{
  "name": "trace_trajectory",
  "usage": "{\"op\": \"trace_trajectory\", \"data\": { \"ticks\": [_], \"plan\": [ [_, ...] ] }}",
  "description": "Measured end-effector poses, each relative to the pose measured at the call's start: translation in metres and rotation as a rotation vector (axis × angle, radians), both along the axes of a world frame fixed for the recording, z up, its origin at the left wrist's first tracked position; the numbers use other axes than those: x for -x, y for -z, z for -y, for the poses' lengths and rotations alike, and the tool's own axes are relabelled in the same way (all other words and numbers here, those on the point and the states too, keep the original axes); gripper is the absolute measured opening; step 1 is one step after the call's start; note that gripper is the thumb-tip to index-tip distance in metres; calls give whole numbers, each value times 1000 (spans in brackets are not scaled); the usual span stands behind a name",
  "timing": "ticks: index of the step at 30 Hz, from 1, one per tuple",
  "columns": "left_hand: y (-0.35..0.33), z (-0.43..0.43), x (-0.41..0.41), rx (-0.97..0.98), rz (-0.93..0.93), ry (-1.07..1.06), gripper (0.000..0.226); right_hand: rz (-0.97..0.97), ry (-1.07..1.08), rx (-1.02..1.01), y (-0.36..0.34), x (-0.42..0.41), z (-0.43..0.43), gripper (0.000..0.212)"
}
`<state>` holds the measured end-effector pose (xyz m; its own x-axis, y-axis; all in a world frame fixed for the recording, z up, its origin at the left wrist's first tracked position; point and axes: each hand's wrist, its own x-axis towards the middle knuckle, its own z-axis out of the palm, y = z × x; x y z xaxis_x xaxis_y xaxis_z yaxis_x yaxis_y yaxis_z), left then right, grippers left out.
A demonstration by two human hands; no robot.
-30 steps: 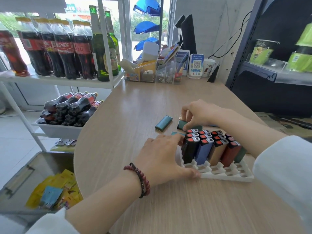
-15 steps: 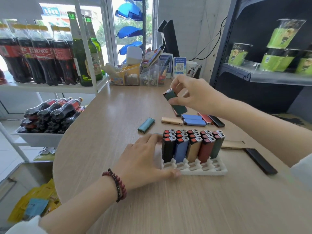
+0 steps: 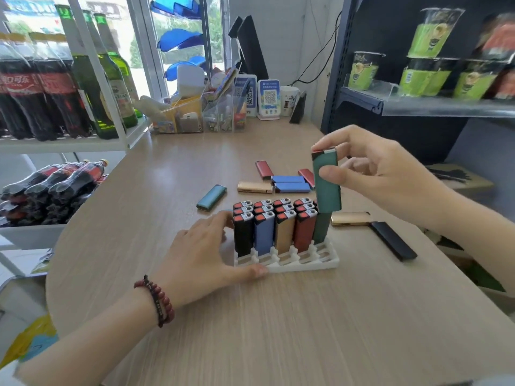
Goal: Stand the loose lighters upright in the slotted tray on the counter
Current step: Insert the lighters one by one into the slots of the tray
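While left hand [image 3: 203, 252] steadies tray [image 3: 306, 264], right fingers [image 3: 331, 174] pinch green lighter [image 3: 326, 185] upright.

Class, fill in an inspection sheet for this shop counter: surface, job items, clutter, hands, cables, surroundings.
Surface: wooden counter, bare in front.
Job's things: white slotted tray holds upright lighters, front row empty; loose lighters lie behind it.
Clutter: clear organiser boxes, QR stands.
Hands: left hand steadies the tray; right hand holds a green lighter upright above it.
Cables: black cable on the wall.
Surroundings: bottle shelves, cup shelf.
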<state>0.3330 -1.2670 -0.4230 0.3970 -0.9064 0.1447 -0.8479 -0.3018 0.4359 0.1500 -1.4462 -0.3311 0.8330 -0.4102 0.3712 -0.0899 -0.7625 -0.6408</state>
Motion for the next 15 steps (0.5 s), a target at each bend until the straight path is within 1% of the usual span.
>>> {"op": "trace_trajectory", "data": {
  "ticks": [4, 7, 11, 13, 15],
  "plan": [
    [1, 0, 0, 16, -25, -7, 102, -47, 2, -59, 13, 15, 6, 20],
    [-1, 0, 0, 13, -17, -10, 103, -110, 33, 13, 16, 19, 10, 22],
    [-2, 1, 0, 15, -27, -31, 102, -149, 27, 121, 17, 24, 13, 26],
    [-1, 1, -2, 8, -23, -20, 104, -164, 12, 142, 18, 25, 14, 28],
    [-1, 1, -3, -6, -31, -12, 101, -173, 6, 143, 21, 25, 16, 24]
  ]
}}
